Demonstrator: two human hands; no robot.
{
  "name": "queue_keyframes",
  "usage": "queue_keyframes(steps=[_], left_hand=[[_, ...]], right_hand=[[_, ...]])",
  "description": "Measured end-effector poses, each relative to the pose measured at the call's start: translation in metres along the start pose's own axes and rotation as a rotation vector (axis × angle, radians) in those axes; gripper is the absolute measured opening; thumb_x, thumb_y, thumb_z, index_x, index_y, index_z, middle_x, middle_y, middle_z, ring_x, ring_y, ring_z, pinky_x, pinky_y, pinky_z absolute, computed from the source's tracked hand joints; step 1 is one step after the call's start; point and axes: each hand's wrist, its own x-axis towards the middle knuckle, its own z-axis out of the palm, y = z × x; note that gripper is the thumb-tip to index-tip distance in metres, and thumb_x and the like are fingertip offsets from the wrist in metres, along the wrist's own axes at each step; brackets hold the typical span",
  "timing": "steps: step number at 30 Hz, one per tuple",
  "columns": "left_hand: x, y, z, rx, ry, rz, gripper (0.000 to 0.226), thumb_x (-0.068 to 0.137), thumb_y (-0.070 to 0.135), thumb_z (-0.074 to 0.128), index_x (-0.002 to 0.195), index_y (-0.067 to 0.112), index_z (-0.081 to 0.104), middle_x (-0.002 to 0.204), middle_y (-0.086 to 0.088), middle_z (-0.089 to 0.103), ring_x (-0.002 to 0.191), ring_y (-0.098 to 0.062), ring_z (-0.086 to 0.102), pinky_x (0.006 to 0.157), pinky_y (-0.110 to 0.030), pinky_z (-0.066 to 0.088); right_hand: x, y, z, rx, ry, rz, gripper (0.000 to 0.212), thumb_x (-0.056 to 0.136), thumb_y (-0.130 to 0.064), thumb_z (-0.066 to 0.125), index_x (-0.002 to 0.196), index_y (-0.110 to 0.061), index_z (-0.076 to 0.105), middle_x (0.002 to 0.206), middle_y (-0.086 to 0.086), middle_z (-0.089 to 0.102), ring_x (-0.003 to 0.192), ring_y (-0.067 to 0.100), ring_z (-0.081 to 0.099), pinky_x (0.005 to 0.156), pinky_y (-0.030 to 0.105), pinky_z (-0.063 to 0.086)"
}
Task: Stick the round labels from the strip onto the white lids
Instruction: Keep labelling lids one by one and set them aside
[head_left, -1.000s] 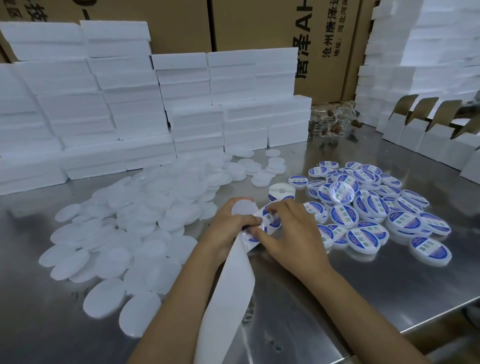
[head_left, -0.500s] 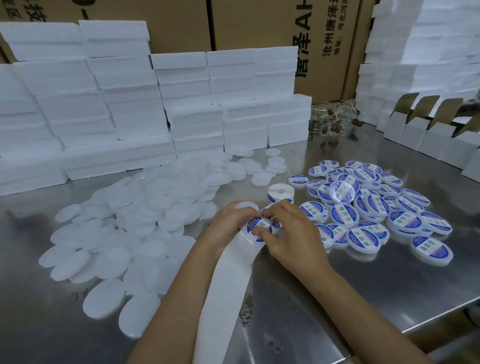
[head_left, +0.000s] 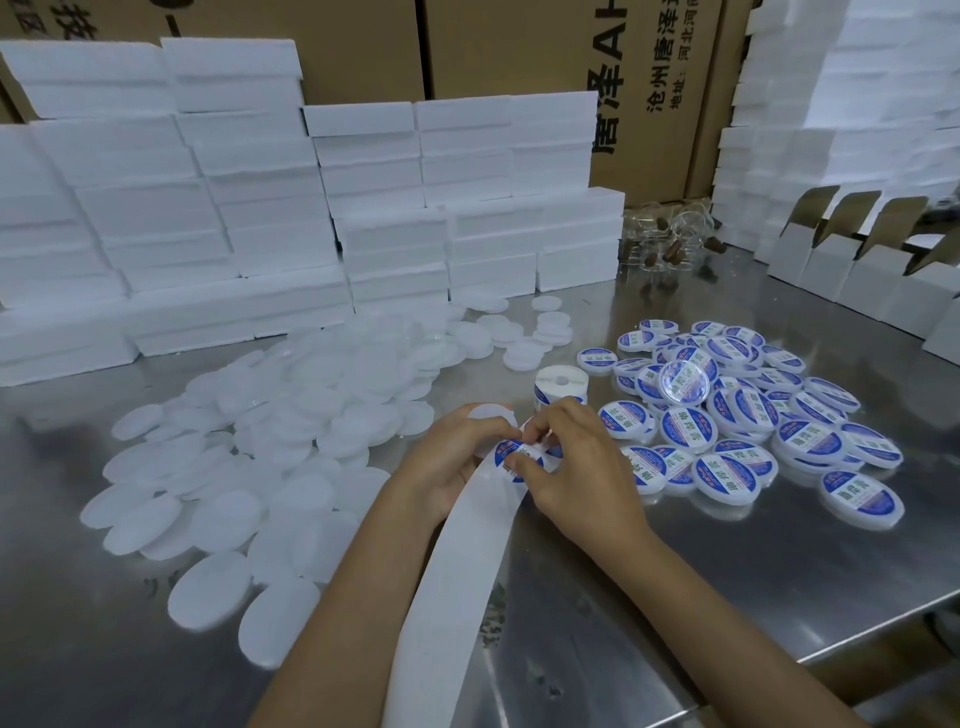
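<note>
My left hand (head_left: 449, 462) grips a plain white lid (head_left: 491, 413) together with the white backing strip (head_left: 457, 561), which trails down toward me. My right hand (head_left: 576, 467) pinches a round blue-and-white label (head_left: 514, 452) on the strip between thumb and fingertips. The label roll (head_left: 561, 382) stands just behind my hands. Several plain white lids (head_left: 270, 447) lie heaped to the left. To the right lies a pile of several labelled lids (head_left: 748, 415).
White foam blocks (head_left: 260, 208) are stacked along the back and at the right. Brown cartons (head_left: 649, 78) stand behind them. Open white boxes (head_left: 857, 260) line the right side. Clear jars (head_left: 670, 244) sit at the back. The steel table's front edge (head_left: 831, 649) runs at lower right.
My hands drew closer together and the strip was pulled along, bringing a label up between my fingers. My right fingers moved onto that label's edge.
</note>
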Motion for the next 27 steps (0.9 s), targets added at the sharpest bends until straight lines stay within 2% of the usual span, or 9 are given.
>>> queue_keyframes(steps=[6,9,12,16,18,20,22,24,27], left_hand=[[0.0,0.0,0.002,0.031,0.083,0.01,0.035,0.08,-0.006,0.069,0.111,0.01,0.069,0.089,-0.009,0.073,0.07,-0.013,0.074,0.06,-0.023,0.056],[0.0,0.001,0.001,0.078,0.11,0.032,0.035,0.079,-0.007,0.068,0.109,0.011,0.068,0.096,-0.011,0.071,0.078,-0.021,0.073,0.064,-0.029,0.057],[-0.001,0.001,-0.002,0.241,0.14,0.103,0.034,0.078,-0.002,0.072,0.106,0.017,0.07,0.101,-0.007,0.07,0.086,-0.018,0.069,0.07,-0.026,0.055],[-0.003,0.003,-0.005,0.38,0.096,0.132,0.031,0.081,0.008,0.077,0.102,0.029,0.069,0.106,0.002,0.069,0.091,-0.011,0.066,0.067,-0.019,0.053],[-0.005,0.005,-0.006,0.423,0.065,0.102,0.033,0.08,0.013,0.083,0.104,0.03,0.068,0.109,0.001,0.071,0.096,-0.014,0.069,0.073,-0.024,0.058],[-0.008,0.006,-0.004,0.371,0.024,0.084,0.04,0.076,0.007,0.085,0.111,0.018,0.068,0.112,-0.011,0.072,0.103,-0.029,0.071,0.09,-0.041,0.06],[-0.012,0.008,-0.004,0.342,0.004,0.076,0.046,0.073,0.0,0.083,0.114,0.012,0.066,0.114,-0.019,0.071,0.106,-0.037,0.069,0.097,-0.053,0.056],[-0.015,0.013,-0.009,0.397,-0.017,0.049,0.051,0.067,0.004,0.084,0.114,0.015,0.066,0.115,-0.016,0.07,0.107,-0.035,0.07,0.097,-0.054,0.056],[-0.021,0.025,-0.025,0.612,-0.07,0.027,0.048,0.076,0.008,0.084,0.117,0.024,0.066,0.117,-0.005,0.069,0.106,-0.024,0.069,0.091,-0.044,0.06]], right_hand=[[-0.001,-0.002,0.0,0.03,-0.043,-0.043,0.021,0.082,-0.02,0.072,0.087,-0.026,0.053,0.097,-0.016,0.048,0.089,0.001,0.043,0.068,0.031,0.048],[-0.003,-0.003,-0.002,0.12,-0.091,-0.074,0.019,0.084,-0.016,0.07,0.085,-0.027,0.055,0.094,-0.016,0.052,0.092,0.002,0.049,0.072,0.025,0.047],[-0.004,-0.007,-0.008,0.361,-0.176,0.041,0.025,0.083,-0.01,0.074,0.078,-0.028,0.057,0.085,-0.016,0.06,0.084,0.008,0.055,0.073,0.019,0.043],[0.0,-0.007,-0.026,0.752,-0.225,0.235,0.018,0.084,0.002,0.073,0.079,-0.012,0.062,0.085,0.002,0.068,0.081,0.017,0.062,0.077,0.031,0.051],[0.003,-0.005,-0.034,0.888,-0.249,0.307,0.013,0.088,0.0,0.07,0.083,-0.01,0.061,0.088,0.008,0.069,0.083,0.019,0.064,0.078,0.033,0.051],[0.006,-0.002,-0.039,1.004,-0.264,0.383,0.01,0.09,-0.004,0.066,0.087,-0.009,0.058,0.089,0.012,0.069,0.083,0.023,0.063,0.074,0.034,0.05],[0.011,-0.001,-0.041,1.122,-0.253,0.442,0.01,0.089,-0.007,0.065,0.088,-0.011,0.055,0.089,0.016,0.064,0.084,0.026,0.061,0.072,0.035,0.051],[0.016,-0.001,-0.043,1.218,-0.248,0.459,0.017,0.081,-0.012,0.07,0.089,-0.013,0.055,0.086,0.014,0.061,0.079,0.022,0.062,0.069,0.03,0.053],[0.024,-0.003,-0.042,1.241,-0.267,0.448,0.025,0.076,-0.011,0.073,0.091,-0.014,0.054,0.086,0.009,0.067,0.077,0.017,0.067,0.067,0.026,0.054]])
